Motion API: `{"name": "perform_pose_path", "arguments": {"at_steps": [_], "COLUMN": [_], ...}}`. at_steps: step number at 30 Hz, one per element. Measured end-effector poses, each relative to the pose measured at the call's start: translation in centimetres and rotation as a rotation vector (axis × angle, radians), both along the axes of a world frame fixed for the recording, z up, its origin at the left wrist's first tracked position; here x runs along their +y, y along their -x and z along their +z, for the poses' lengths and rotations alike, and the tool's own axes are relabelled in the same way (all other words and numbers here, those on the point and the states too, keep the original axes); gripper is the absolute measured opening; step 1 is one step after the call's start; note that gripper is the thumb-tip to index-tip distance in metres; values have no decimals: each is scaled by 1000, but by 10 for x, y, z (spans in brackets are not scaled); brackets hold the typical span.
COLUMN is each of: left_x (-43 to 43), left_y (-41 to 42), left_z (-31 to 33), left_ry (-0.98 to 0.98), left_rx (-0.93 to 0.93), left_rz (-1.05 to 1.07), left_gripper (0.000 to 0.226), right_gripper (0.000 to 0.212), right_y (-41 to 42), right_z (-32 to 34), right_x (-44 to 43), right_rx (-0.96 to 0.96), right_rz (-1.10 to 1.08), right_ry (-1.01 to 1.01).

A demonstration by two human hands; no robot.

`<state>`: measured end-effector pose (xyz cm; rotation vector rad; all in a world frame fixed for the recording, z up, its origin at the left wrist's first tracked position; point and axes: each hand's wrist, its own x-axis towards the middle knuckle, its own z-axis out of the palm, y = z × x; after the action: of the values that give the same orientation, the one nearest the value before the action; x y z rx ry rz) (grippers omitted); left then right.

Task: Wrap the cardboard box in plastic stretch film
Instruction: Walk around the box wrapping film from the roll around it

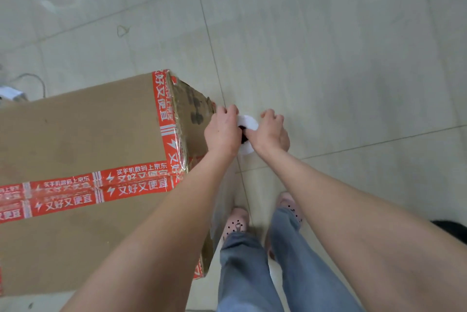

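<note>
A large cardboard box (80, 134) with red printed tape stands on the floor at the left. Shiny film covers its right side face (187, 114). A white roll of stretch film (247, 124) is held upright just beyond the box's right side, seen end-on with a dark core. My left hand (222, 132) grips the roll from the left, close against the box's side. My right hand (271, 132) grips it from the right with curled fingers. Most of the roll is hidden by both hands.
Pale tiled floor (341, 58) stretches ahead and to the right. My legs in jeans and pink perforated shoes (236, 222) stand right of the box. A grey cable and small white object (11, 93) lie at the far left behind the box.
</note>
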<state>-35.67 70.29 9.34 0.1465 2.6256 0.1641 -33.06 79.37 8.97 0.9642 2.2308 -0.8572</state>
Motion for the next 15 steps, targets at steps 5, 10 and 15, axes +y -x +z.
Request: {"name": "perform_pose_path", "arguments": {"at_steps": [5,10,15], "left_x": [7,3,4], "left_y": [15,38,52], "left_z": [1,4,2], "left_ry": [42,3,-67], "left_rx": [-10,7,43], "left_rz": [-266,-57,211], "left_gripper": [29,20,18], "right_gripper": [27,29,27], "right_y": [6,40,75], "right_z": [-2,5,10], "right_x": [-1,5,5], "right_rx": [24,126,266], "right_rz": [47,318,603], "right_ry": [10,-55,-98]}}
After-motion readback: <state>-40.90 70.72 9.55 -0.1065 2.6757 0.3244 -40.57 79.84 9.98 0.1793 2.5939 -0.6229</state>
